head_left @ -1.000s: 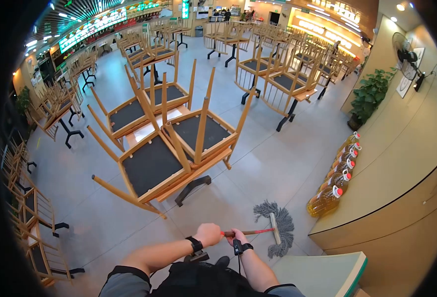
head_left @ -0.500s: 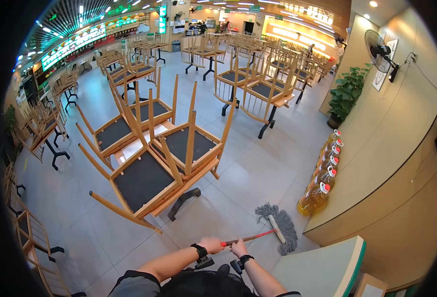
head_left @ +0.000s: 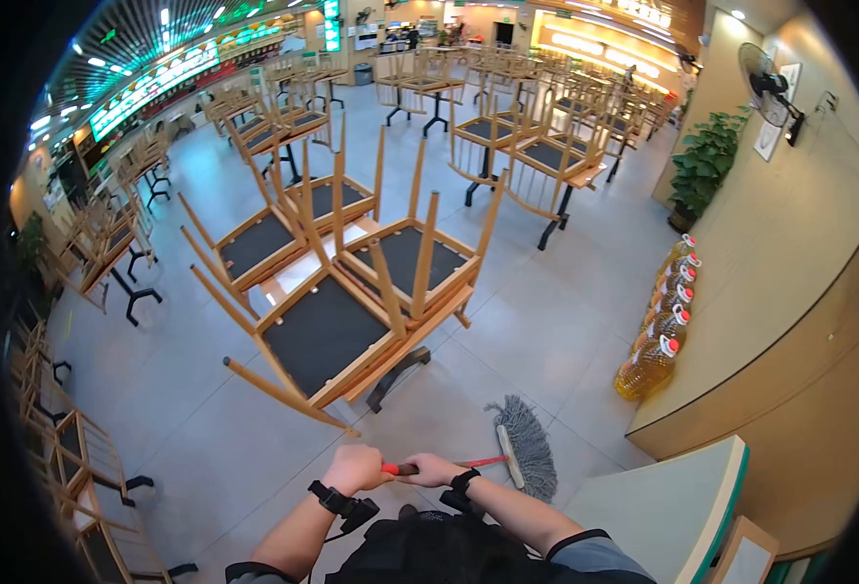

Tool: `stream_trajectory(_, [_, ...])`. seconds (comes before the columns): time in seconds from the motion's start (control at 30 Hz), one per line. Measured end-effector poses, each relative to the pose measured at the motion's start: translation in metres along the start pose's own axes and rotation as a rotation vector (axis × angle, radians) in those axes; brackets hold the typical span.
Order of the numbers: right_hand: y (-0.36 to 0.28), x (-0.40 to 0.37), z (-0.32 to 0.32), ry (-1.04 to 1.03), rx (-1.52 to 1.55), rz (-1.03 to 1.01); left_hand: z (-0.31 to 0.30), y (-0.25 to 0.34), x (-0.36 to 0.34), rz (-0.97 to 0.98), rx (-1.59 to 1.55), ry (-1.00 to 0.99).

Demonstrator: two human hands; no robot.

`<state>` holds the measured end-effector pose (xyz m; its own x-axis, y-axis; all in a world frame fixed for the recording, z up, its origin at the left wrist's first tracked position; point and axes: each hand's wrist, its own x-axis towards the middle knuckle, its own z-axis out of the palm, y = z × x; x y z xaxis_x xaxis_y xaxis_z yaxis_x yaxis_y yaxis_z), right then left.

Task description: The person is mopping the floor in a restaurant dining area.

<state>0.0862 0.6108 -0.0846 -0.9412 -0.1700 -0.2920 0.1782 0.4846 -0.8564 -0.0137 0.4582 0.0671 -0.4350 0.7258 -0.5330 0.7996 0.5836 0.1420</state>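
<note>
A mop (head_left: 529, 450) with a grey string head and a red handle lies with its head on the tiled floor, a little right of centre. My left hand (head_left: 357, 471) is closed around the red end of the handle. Farther along the shaft, my right hand (head_left: 431, 470) grips it too, with a short brown stretch showing between the two. Both wrists wear black straps. Just beyond my left hand, a table (head_left: 405, 343) carries upturned wooden chairs (head_left: 324, 326) with black seat undersides.
Several oil bottles (head_left: 647, 368) with red caps line the right wall, near a potted plant (head_left: 707, 161) and a wall fan (head_left: 766, 86). A pale green-edged tabletop (head_left: 658, 501) stands close at right. More tables with upturned chairs (head_left: 546, 156) fill the hall; chairs (head_left: 84, 453) stand at left.
Both hands and the mop have moved left and nearer to me; the mop head has slid left across the floor. The view has shifted, so the tables appear farther right.
</note>
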Motion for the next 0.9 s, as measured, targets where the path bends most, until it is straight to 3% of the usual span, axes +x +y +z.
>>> stream_trajectory(0.13, [0.018, 0.036, 0.039, 0.039, -0.012, -0.086, 0.027, -0.031, -0.005, -0.087, -0.063, 0.065])
stream_trajectory(0.2, [0.016, 0.039, 0.046, -0.056, -0.07, -0.021, 0.031, -0.041, -0.012, -0.088, -0.083, 0.094])
stream_trajectory(0.3, [0.013, 0.051, 0.069, 0.006, -0.056, -0.029, 0.053, -0.06, -0.021, -0.116, -0.132, 0.103])
stream_trajectory(0.4, [0.02, 0.056, 0.08, -0.071, -0.1, -0.02, 0.066, -0.064, -0.03, -0.128, -0.154, 0.108])
stream_trajectory(0.67, [0.04, 0.022, 0.065, -0.009, -0.091, 0.04, 0.072, -0.028, -0.009, -0.099, -0.136, 0.045])
stream_trajectory(0.9, [0.103, -0.02, 0.028, 0.27, -0.121, 0.077, 0.069, 0.037, 0.054, -0.065, -0.176, 0.12])
